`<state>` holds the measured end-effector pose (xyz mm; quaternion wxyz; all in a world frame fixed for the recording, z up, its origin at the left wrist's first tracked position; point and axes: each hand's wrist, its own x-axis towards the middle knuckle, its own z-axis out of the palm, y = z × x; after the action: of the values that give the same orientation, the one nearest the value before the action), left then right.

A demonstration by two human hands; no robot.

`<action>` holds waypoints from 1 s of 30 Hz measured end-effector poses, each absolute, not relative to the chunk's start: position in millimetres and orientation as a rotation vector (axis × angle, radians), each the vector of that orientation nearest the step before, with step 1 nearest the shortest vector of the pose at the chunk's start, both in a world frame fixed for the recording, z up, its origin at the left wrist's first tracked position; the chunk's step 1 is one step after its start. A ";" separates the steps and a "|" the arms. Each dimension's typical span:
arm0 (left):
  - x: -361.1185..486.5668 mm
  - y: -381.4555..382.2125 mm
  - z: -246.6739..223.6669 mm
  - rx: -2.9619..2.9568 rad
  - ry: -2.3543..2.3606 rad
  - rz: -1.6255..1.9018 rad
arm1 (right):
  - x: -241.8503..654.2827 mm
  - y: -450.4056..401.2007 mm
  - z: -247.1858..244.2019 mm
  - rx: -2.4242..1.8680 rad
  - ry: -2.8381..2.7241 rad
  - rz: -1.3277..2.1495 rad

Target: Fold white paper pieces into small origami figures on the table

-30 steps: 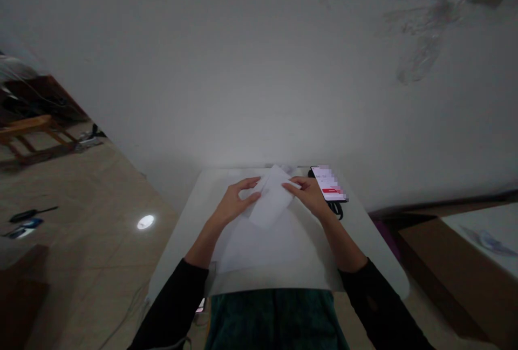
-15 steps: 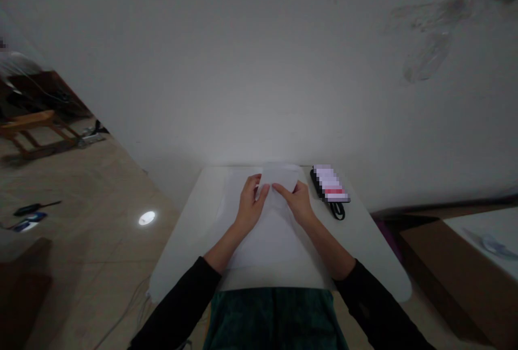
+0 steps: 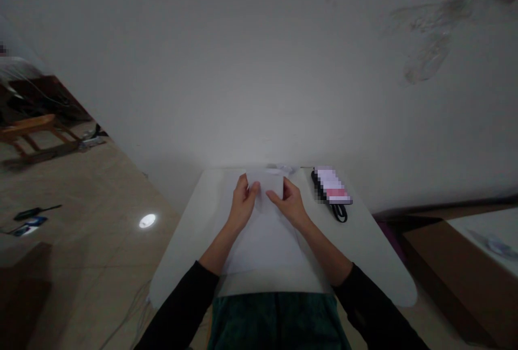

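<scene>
Shifted leftward since the earlier frame, the small white paper [image 3: 264,179] sits between left hand [image 3: 243,203] and right hand [image 3: 292,204], each pinching one side, over the larger sheet [image 3: 263,247] on the counter [image 3: 178,253].

A phone [image 3: 332,184] lies beside a looped black cord [image 3: 343,214], a wooden stool [image 3: 38,122] far left.

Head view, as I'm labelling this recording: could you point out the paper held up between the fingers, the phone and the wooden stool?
Held paper [image 3: 264,182]: head view, middle of its facing side.
Phone [image 3: 332,184]: head view, its lit screen.
Wooden stool [image 3: 32,124]: head view, its seat.
</scene>
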<state>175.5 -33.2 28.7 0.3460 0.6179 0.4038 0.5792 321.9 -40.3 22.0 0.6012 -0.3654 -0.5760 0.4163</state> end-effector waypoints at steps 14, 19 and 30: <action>192.1 -45.3 22.1 1.604 1.108 1.403 | 309.1 -36.4 8.8 -1.090 -1.183 0.831; 189.4 -39.8 13.9 1.526 1.119 1.429 | 309.9 -35.4 4.2 -1.110 -1.196 0.879; 194.1 -40.6 5.6 1.542 1.120 1.501 | 310.4 -30.4 -8.5 -1.083 -1.175 0.981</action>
<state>194.1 -40.6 5.6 0.3503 0.5954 0.4324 0.5795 310.4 -30.4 -8.5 0.5918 -0.4655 -0.5051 0.4218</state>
